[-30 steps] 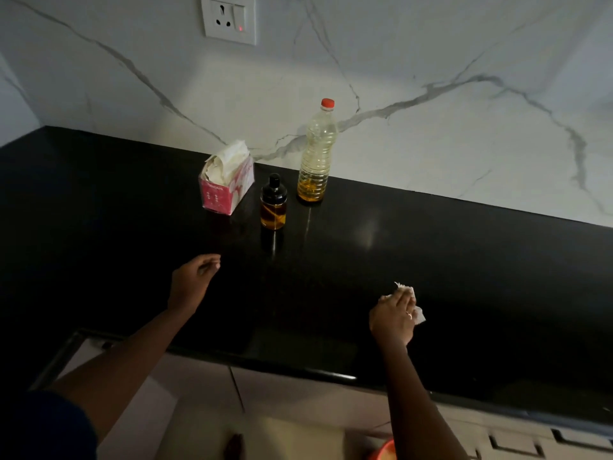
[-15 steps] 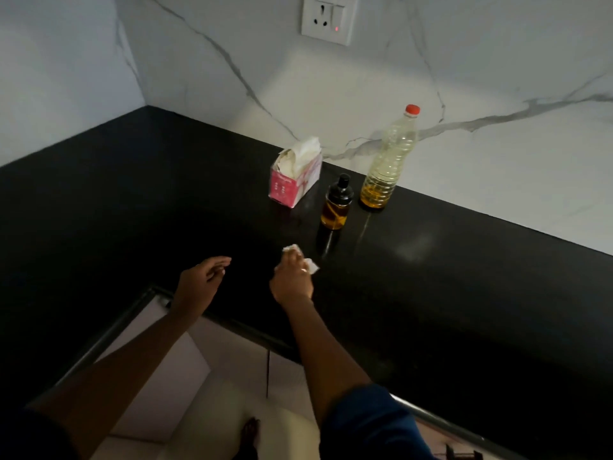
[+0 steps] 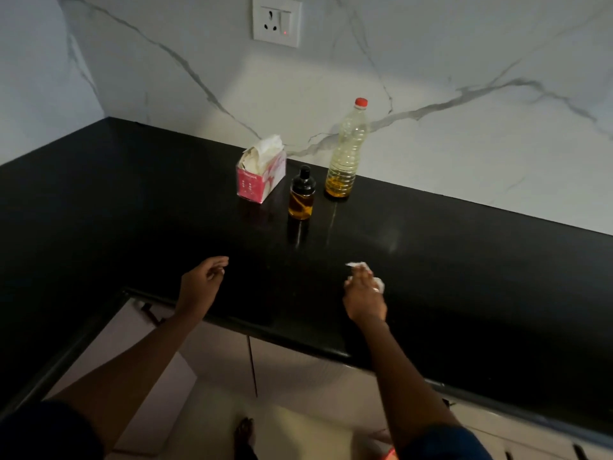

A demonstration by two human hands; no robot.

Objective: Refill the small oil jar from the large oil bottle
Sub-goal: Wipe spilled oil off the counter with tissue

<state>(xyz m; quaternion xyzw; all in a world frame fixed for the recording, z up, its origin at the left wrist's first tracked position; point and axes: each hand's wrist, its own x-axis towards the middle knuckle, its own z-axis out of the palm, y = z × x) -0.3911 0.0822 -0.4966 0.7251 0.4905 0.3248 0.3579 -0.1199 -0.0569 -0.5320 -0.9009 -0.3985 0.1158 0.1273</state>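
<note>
Right hand (image 3: 364,295) is gripping a crumpled white tissue (image 3: 379,284), fingers curled over it, pressing it to the black countertop (image 3: 464,277) near the front edge. Left hand (image 3: 202,283) is hanging over the counter, fingers loosely curled, holding nothing. Standing well beyond both hands, near the wall: one small oil jar (image 3: 301,202), one large oil bottle (image 3: 345,161) just to its right, one tissue box (image 3: 262,175) to its left.

We see a dim kitchen: soft light pools on the marble wall (image 3: 447,161), which glows pale, while the black desk (image 3: 132,210) swallows detail. Faint reflections streak it below the large oil bottle (image 3: 346,151). Wide-angle distortion tilts the edges; lower corners sink into darkness.
</note>
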